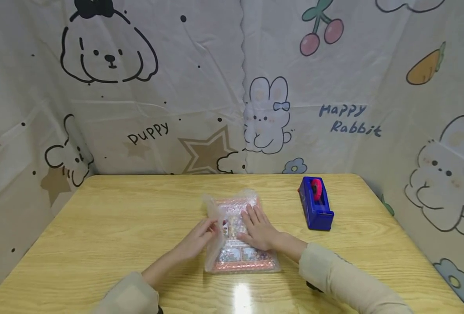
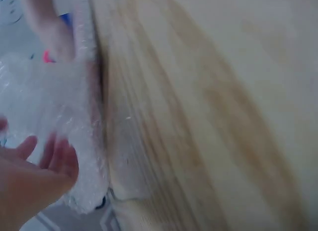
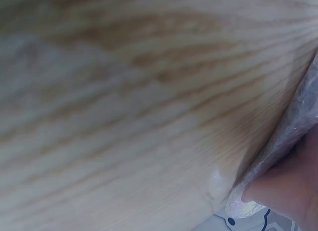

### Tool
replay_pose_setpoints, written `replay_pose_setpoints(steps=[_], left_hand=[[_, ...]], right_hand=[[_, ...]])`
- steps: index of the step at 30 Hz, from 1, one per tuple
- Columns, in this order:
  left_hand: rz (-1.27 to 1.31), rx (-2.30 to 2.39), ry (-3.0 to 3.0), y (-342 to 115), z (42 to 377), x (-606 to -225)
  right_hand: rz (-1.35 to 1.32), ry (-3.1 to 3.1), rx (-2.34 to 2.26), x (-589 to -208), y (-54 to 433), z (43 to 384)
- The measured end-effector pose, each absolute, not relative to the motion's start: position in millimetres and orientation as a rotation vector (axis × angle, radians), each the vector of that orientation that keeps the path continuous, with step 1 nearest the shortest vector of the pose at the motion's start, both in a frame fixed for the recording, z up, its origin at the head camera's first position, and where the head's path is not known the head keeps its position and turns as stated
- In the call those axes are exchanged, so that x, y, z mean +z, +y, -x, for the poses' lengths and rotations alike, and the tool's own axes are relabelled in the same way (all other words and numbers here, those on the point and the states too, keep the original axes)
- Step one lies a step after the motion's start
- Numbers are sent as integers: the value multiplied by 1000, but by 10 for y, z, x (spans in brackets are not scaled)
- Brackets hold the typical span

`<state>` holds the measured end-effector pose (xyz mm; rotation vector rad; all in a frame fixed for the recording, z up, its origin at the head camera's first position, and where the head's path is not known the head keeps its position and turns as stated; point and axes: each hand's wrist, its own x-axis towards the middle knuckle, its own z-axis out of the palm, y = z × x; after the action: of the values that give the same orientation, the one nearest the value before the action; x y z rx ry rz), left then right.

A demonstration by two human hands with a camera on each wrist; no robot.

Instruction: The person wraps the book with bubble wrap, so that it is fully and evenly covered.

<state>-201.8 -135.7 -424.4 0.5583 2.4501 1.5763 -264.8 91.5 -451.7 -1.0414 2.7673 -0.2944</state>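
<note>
A flat, colourfully printed item with orange-pink edges (image 1: 244,264) lies on the table inside clear bubble wrap (image 1: 213,257). Along its left side a flap of the wrap stands raised and folds partly over the print. My left hand (image 1: 197,237) is at that flap, fingertips right by its edge; in the left wrist view the thumb and loosely bent fingers (image 2: 63,159) are apart, with the wrap behind them. Spread flat, my right hand (image 1: 260,231) rests on the wrapped top, right of the middle. Its thumb (image 3: 271,191) lies along the wrap in the right wrist view.
A blue tape dispenser (image 1: 317,209) with a pink-red core stands on the table to the right of the package. Behind the wooden table (image 1: 137,209) hangs a cloth (image 1: 200,96) printed with cartoon animals, and more of it hangs at both sides.
</note>
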Motion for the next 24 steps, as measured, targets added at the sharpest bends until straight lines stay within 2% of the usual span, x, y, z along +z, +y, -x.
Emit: replay_pose_setpoints(steps=[3,8,19,24], left_hand=[[-712,1177,2643,-1267,2059,-4320],[-703,824,2649,-1140,2154,-4388],[-671,604,2662,-968,2194,-4381],[-641,507,2707,-897,2176,-4395]], right_hand=[[1045,2776,-287,-4503,922,2645],[1066,2753,-263,-4468,928,2649],[813,2493,-738,-4415,971,2774],[824,2363,-817,-4386,1050,2826]])
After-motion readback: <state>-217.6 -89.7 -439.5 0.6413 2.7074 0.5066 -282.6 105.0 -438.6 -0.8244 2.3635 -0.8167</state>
